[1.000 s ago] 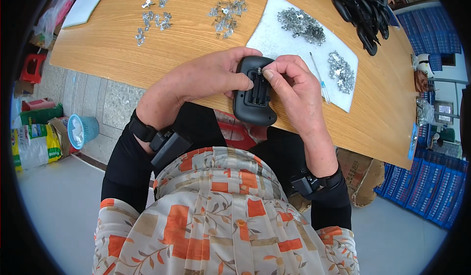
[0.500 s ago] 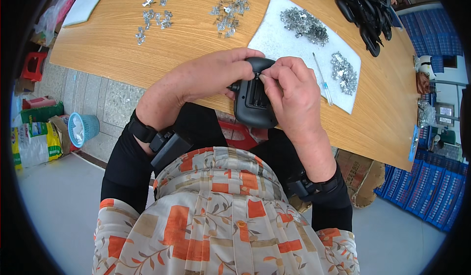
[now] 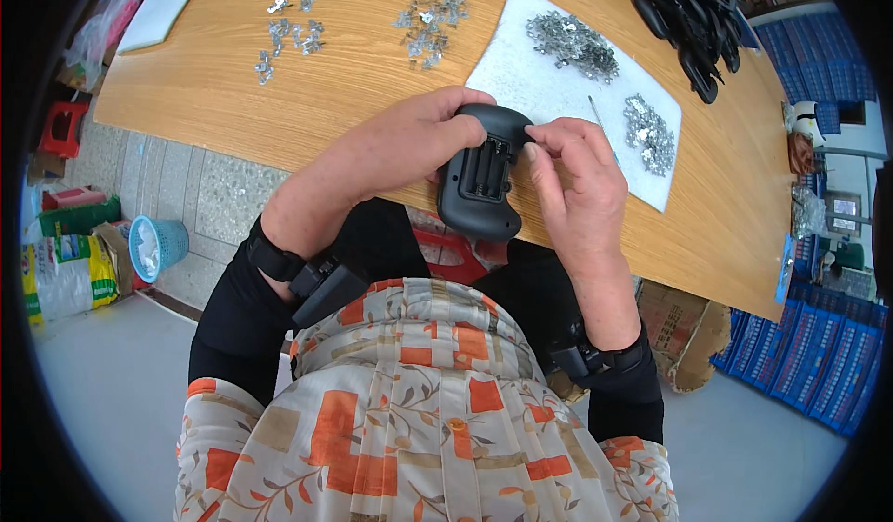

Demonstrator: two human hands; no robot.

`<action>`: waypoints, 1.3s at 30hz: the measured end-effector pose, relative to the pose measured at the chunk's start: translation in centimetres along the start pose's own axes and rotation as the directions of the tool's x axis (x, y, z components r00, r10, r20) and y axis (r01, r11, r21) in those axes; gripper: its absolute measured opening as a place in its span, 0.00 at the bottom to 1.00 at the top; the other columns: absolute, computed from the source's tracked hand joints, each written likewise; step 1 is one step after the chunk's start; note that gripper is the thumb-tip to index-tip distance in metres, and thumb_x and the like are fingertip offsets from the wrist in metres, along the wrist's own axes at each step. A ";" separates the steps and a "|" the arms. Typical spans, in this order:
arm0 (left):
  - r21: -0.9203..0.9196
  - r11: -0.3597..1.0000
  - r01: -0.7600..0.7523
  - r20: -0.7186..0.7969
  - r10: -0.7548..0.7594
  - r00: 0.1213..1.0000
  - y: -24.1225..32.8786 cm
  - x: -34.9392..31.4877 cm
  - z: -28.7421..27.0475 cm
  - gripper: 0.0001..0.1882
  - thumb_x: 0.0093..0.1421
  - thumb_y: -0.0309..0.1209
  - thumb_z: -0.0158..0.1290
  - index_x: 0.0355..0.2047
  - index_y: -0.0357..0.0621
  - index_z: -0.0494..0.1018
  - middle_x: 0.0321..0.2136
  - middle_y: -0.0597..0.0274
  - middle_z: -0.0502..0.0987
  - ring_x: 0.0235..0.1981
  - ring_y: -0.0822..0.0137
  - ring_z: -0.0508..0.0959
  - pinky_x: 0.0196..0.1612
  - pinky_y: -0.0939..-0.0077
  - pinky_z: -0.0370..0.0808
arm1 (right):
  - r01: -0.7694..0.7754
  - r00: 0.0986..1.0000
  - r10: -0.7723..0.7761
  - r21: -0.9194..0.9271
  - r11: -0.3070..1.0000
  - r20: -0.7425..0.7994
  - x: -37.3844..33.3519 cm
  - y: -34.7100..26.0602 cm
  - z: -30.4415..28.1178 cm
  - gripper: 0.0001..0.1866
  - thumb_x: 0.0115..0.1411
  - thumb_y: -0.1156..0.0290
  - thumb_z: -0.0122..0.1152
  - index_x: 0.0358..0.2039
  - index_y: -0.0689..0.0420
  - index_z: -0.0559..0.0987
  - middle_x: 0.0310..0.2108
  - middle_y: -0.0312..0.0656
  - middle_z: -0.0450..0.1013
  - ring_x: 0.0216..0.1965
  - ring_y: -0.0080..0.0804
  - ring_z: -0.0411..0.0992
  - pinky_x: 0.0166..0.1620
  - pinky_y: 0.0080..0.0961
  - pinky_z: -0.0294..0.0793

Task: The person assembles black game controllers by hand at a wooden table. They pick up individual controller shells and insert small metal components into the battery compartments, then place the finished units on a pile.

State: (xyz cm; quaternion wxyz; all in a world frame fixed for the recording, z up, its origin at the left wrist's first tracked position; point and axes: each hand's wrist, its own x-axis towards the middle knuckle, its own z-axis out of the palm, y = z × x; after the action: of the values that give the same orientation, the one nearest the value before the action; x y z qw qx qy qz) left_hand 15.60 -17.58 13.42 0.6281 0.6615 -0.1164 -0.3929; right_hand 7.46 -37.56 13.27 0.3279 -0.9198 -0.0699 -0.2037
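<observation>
My left hand (image 3: 423, 131) is closed on a black game controller (image 3: 479, 216), which is held back side up at the table's front edge. Its battery compartment (image 3: 486, 170) is uncovered, showing empty slots with small metal contacts. The left thumb presses near the compartment's upper end, and the other left fingers are partly hidden beneath. Beside the controller's right edge is my right hand (image 3: 583, 173), its thumb and forefinger apart with nothing visible between them. Whether the forefinger tip touches the casing is hard to tell.
Small metal contact pieces lie in piles (image 3: 572, 46) on a white foam sheet (image 3: 507, 52), near a thin tool (image 3: 595, 113). More pieces (image 3: 431, 27) are scattered on the wooden table (image 3: 358, 85). Black controller parts (image 3: 684, 20) are heaped at the far right. A blue basket (image 3: 160, 246) stands on the floor.
My right hand has drawn back rightward from the battery compartment, uncovering its slots, and its pinch has opened. The controller has shifted slightly; my left hand keeps its hold.
</observation>
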 end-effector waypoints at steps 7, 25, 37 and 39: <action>0.049 0.981 -0.188 0.002 0.188 0.982 -2.5 1.4 0.0 0.25 0.59 0.22 0.47 0.58 0.33 0.66 0.45 0.61 0.77 0.46 0.72 0.77 0.50 0.78 0.76 | 0.040 0.999 -0.040 -0.008 0.999 -0.013 -0.4 -0.4 0.0 0.12 0.55 0.78 0.66 0.42 0.58 0.81 0.36 0.44 0.74 0.38 0.42 0.75 0.41 0.33 0.75; -0.341 0.936 -0.084 -0.079 0.060 0.995 -0.5 -0.9 3.1 0.25 0.61 0.26 0.48 0.61 0.41 0.66 0.48 0.62 0.75 0.45 0.73 0.76 0.47 0.78 0.76 | -0.623 0.780 0.402 0.652 0.431 0.479 -0.9 -1.1 -2.4 0.13 0.69 0.68 0.58 0.50 0.60 0.73 0.32 0.33 0.77 0.33 0.12 0.71 0.37 0.14 0.71; 0.232 0.879 -0.418 -0.296 0.473 0.830 -2.5 0.4 6.0 0.25 0.59 0.20 0.47 0.59 0.38 0.66 0.43 0.62 0.77 0.39 0.70 0.78 0.42 0.75 0.76 | -0.508 0.858 0.397 0.656 0.558 0.327 -1.2 -1.7 -1.8 0.11 0.68 0.72 0.58 0.48 0.59 0.72 0.26 0.26 0.67 0.28 0.10 0.63 0.33 0.12 0.65; 0.029 0.896 -0.444 -0.258 0.436 0.862 -2.5 0.3 5.9 0.27 0.59 0.22 0.46 0.61 0.39 0.66 0.43 0.64 0.76 0.39 0.72 0.76 0.41 0.76 0.74 | -0.514 0.854 0.394 0.668 0.538 0.340 -1.2 -1.3 -1.9 0.11 0.68 0.71 0.58 0.48 0.59 0.72 0.26 0.27 0.68 0.29 0.10 0.64 0.34 0.12 0.66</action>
State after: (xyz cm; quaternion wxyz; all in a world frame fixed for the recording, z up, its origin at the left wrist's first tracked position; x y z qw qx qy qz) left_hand 10.99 -21.68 11.56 0.7210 0.6529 -0.1755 -0.1519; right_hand 5.35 -37.78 14.86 0.7064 -0.7042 0.0711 0.0037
